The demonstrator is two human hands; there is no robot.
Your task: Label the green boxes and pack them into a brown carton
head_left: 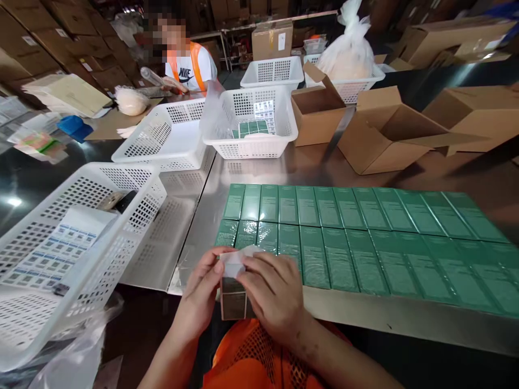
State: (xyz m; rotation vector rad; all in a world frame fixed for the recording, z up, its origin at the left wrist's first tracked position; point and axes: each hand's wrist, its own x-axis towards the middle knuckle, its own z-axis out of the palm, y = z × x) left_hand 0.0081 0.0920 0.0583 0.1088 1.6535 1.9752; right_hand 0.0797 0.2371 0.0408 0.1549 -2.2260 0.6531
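In front of my body, at the table's near edge, my left hand (pixel 205 283) pinches the left side of a small white slip of paper (pixel 234 265). The fingers of my right hand (pixel 275 289) are closed on the slip's right side. Directly below the paper is a dark, panelled piece with pale edges (pixel 234 305); whether it is a box or a strip joined to the slip I cannot tell. Just beyond my hands, green boxes (pixel 314 254) in shiny clear wrap lie side by side in two long rows, reaching to the right.
At left stands a white perforated basket (pixel 138 175) holding a label sheet (pixel 60 248). More white baskets (pixel 251 148) and open cardboard cartons (pixel 381 135) stand farther back on the metal table (pixel 190 216). A person in an orange vest (pixel 197 67) is across the table.
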